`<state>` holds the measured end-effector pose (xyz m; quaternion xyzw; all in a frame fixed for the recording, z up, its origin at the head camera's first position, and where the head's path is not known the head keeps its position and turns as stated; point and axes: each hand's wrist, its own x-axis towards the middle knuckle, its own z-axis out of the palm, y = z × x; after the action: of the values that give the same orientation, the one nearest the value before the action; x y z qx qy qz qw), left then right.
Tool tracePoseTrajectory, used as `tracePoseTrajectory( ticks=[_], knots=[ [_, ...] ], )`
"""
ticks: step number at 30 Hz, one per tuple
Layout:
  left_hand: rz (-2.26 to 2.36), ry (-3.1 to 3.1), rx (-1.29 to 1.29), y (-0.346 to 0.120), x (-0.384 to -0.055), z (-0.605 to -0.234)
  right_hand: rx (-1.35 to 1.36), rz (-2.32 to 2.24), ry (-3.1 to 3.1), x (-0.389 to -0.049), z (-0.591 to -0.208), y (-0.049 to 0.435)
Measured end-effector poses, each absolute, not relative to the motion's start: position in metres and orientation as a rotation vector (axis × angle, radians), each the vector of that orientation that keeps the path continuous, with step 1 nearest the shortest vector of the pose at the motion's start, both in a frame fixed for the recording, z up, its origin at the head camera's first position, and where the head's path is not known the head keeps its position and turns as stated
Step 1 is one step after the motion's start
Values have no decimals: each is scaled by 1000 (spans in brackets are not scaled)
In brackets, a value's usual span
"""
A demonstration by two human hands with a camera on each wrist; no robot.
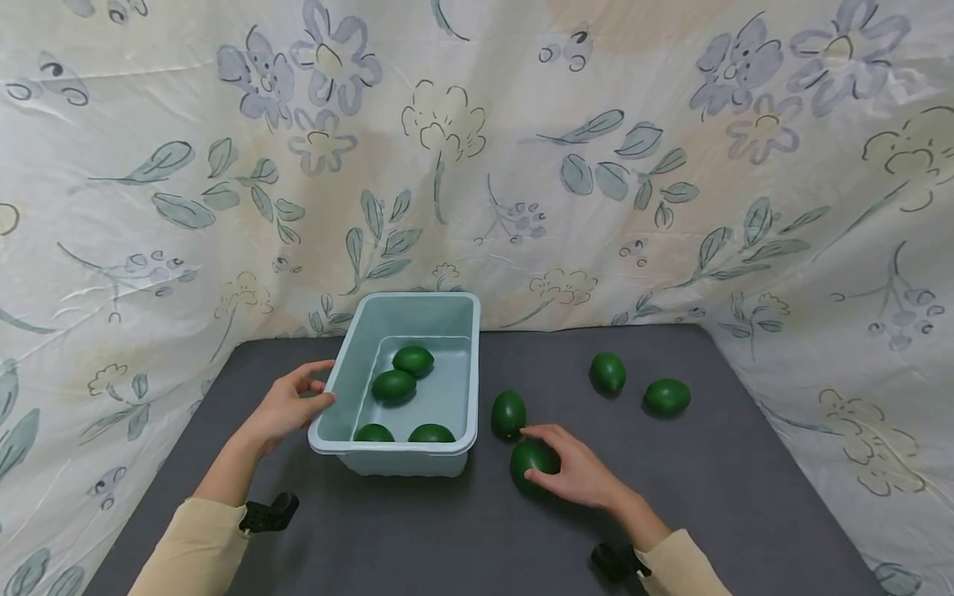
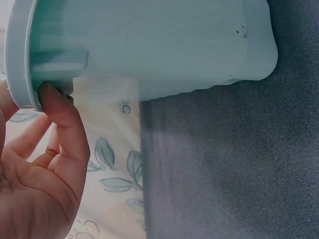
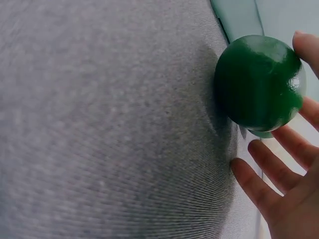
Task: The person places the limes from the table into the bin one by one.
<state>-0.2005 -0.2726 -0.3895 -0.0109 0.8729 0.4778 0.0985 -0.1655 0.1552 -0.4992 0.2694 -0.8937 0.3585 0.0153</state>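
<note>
A pale blue-green plastic bin [image 1: 346, 414] stands on the dark table, with several smooth green limes [image 1: 393, 387] inside. My left hand [image 1: 292, 406] pinches the bin's left rim, thumb and fingers on either side of it, as the left wrist view shows. To the right of the bin, my right hand [image 1: 577, 469] is at a lime [image 3: 256, 82] on the cloth. Thumb and forefinger lie around that fruit, while the other fingers are spread. Just beyond it lies another lime [image 1: 509, 414], close to the forefinger's tip.
Two more limes, one pointed toward me [image 1: 607, 374] and one on its side [image 1: 667, 397], lie farther back on the right. A dark grey cloth [image 1: 402, 538] covers the table. Floral fabric [image 1: 477, 165] hangs behind and at both sides.
</note>
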Motion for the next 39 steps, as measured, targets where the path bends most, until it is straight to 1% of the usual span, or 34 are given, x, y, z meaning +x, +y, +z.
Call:
tracePoseTrajectory(
  ticks=[12,26,39],
  knots=[
    [1411,2580,-36,-272,-200,-389,883,1159,-2787,-163,-508,151],
    [1410,2576,-48,-272,-200,-389,865,1238,-2786,-164,-508,150],
    [1428,2565,-41,-272,-200,-389,819,1212,-2722,-178,-499,157]
  ],
)
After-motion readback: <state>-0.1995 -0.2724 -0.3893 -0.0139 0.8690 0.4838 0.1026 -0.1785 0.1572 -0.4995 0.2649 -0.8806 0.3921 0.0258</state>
